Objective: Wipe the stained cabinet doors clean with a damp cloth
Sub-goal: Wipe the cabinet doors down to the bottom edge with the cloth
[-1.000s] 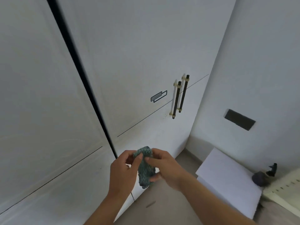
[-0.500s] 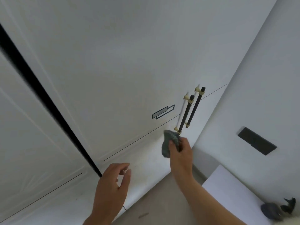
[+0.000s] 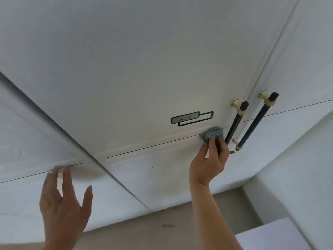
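Wiping just starting: right hand [image 3: 207, 165] pinches cloth [image 3: 212, 134] against cabinet door [image 3: 126, 69] beside handles [image 3: 236, 123]; left hand [image 3: 63, 204] spread, empty; specks [image 3: 152, 170] below look untouched.

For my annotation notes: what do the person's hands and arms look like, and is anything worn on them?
Both are bare. The left hand and right hand have no gloves, and no ring is visible. The right forearm shows no sleeve, watch or bracelet; the left wrist is also uncovered.

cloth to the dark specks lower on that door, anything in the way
Nothing visible. The cloth, held by the right hand at the seam, has only bare door between it and the specks; the handles lie the other way.
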